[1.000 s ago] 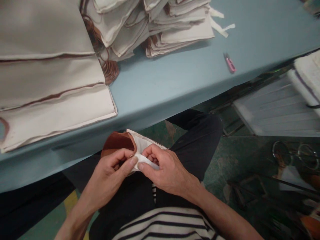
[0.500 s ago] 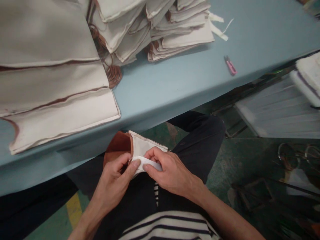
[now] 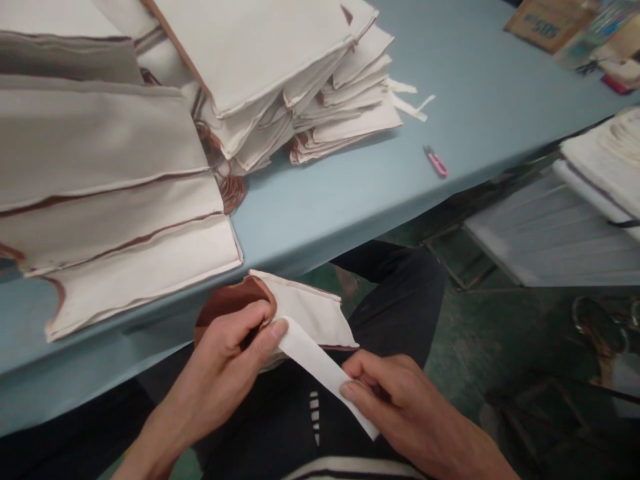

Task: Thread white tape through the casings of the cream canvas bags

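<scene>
A small cream and brown fabric piece point(image 3: 310, 310) lies over my lap, its brown open end to the left. My left hand point(image 3: 240, 353) pinches its brown edge together with one end of a white strip point(image 3: 317, 363). The strip runs down to the right, stretched flat between my hands. Near its lower end, the thumb and fingers of my right hand point(image 3: 395, 400) are closed on it. The fingers of my left hand inside or behind the fabric are partly hidden.
Cream fabric pieces with brown edges point(image 3: 145, 247) lie on the blue-covered table point(image 3: 310, 213), some piled high. Pink thread snips point(image 3: 437, 162) rest near its front edge. A cardboard box point(image 3: 545, 25) stands at the back right. Beside the table is a stand point(image 3: 565, 227) bearing pale material.
My right hand has moved right and down along the strip, which now extends straight. The fabric piece shows more of its cream side. The view has shifted, bringing the cardboard box into sight.
</scene>
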Tool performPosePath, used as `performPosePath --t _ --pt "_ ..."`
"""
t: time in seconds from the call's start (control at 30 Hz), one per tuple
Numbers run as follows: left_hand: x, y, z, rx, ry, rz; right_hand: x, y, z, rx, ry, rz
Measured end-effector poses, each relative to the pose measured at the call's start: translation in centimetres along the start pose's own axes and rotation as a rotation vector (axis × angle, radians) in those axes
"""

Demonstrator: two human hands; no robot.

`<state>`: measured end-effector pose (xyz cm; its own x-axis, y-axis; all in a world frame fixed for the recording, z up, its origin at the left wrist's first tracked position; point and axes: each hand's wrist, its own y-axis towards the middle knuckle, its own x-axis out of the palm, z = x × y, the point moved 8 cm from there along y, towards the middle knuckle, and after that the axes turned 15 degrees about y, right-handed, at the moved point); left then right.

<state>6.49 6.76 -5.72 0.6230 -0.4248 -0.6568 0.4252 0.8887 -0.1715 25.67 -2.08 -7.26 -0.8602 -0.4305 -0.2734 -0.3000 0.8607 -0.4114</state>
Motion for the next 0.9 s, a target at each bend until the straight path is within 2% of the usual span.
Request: performPosePath --t 0.17,0.27,0.4,0.53,0.63,0.7,0.8,0.83,0.9 --pt "-0.8 0.7 1.1 0.091 0.112 0.044 -0.1 1.4 0.0 -0.120 0.001 0.067" --pt "-1.7 0.9 1.8 0.127 0.160 0.093 0.0 2.5 0.9 -0.086 0.006 0.038" --pt "-2.4 0.9 2.1 0.124 0.169 0.088 0.9 3.1 1.7 -0.057 -0.058 -0.023" --pt "-2.9 1.0 2.3 0.124 0.175 0.029 1.8 2.3 1.9 -0.039 -0.129 -0.095" --pt "-3.3 1.3 3.0 0.129 0.109 -0.077 0.3 1.7 1.4 -0.025 -0.059 -0.056" --pt "-4.0 1.6 3.7 0.129 0.065 -0.123 -2.1 1.7 -0.4 -0.121 0.027 0.051" --pt "-5.0 2.1 5.1 0.137 0.016 -0.177 -5.7 1.8 -5.9 -0.487 0.078 0.216" --pt "-5.0 2.2 5.6 0.143 0.002 -0.204 -6.4 1.9 -7.9 -0.617 0.085 0.244" --pt "-4.5 1.9 6.3 0.165 -0.011 -0.269 -6.4 2.6 -11.4 -0.832 0.128 0.215"
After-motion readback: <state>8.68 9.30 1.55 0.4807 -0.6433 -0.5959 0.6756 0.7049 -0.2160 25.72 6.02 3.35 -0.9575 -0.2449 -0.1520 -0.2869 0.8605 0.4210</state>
